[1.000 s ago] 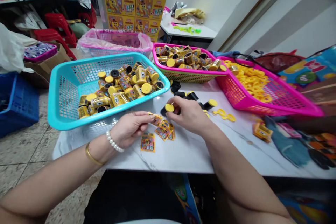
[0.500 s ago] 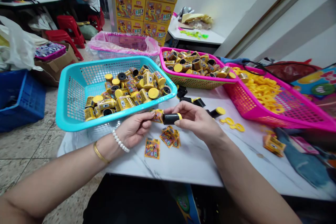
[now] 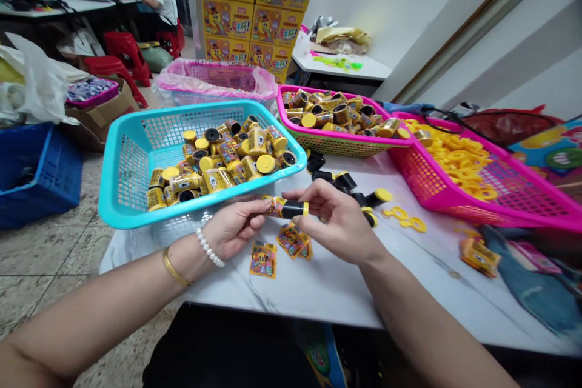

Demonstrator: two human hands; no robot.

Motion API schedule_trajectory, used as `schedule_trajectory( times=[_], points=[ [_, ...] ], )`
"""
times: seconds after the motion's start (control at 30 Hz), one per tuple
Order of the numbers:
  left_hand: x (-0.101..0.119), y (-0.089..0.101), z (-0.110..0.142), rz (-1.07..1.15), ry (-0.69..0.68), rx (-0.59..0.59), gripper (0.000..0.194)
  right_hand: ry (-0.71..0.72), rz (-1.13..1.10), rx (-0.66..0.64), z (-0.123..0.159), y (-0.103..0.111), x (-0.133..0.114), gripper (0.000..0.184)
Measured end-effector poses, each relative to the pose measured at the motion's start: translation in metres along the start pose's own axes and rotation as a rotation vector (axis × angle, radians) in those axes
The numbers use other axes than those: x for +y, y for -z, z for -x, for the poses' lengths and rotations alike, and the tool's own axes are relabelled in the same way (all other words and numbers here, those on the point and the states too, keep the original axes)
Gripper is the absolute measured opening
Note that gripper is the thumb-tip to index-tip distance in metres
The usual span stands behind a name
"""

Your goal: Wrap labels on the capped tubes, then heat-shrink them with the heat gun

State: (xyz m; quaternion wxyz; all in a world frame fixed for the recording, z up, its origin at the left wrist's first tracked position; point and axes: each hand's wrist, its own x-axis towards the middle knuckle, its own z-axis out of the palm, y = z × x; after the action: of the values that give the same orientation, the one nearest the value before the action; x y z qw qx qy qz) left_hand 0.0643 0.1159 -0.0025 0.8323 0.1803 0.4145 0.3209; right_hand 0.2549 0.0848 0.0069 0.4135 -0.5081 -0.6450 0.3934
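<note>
The left hand [image 3: 236,230] is half closed, a printed wrapper [image 3: 274,207] pinched in its fingertips against one end of a black tube [image 3: 293,209]. The tube is gripped by the right hand [image 3: 339,221], curled around it from above, with the yellow cap pointing right. Compared with the previous frame, the wrapper overlaps the tube's end rather than merely meeting it. Both forearms are angled inward from the lower edge, wrists raised off the marble table [image 3: 318,297]. The left hand is held just below the rim of a turquoise basket [image 3: 119,170] of finished tubes. Loose wrappers [image 3: 291,240] are lying beneath the hands, with bare marble extending to the table's front edge. Loose black tubes [image 3: 345,180] are just beside the right hand; yellow rings [image 3: 454,160] are heaped in a magenta basket [image 3: 454,206] farther right.
</note>
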Motion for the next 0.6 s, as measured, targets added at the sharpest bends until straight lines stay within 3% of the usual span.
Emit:
schedule_trajectory(
  times=[0.13, 0.27, 0.33, 0.43, 0.6],
  points=[
    [0.001, -0.002, 0.002, 0.000, -0.048, 0.019, 0.016, 0.088, 0.027, 0.072, 0.001, -0.002, 0.001, 0.024],
    [-0.002, 0.001, 0.004, -0.030, -0.206, 0.080, 0.012, 0.161, 0.109, 0.100, -0.001, 0.007, 0.000, 0.021],
    [-0.005, 0.004, 0.003, -0.114, -0.244, 0.032, 0.020, 0.180, 0.120, 0.024, -0.002, 0.011, -0.001, 0.021],
    [-0.006, 0.009, 0.000, -0.276, -0.208, -0.134, 0.038, 0.193, 0.146, -0.090, -0.002, 0.011, 0.001, 0.020],
    [-0.006, 0.013, -0.005, -0.373, -0.204, -0.213, 0.039, 0.288, 0.159, -0.086, -0.003, 0.005, 0.010, 0.021]
  ],
)
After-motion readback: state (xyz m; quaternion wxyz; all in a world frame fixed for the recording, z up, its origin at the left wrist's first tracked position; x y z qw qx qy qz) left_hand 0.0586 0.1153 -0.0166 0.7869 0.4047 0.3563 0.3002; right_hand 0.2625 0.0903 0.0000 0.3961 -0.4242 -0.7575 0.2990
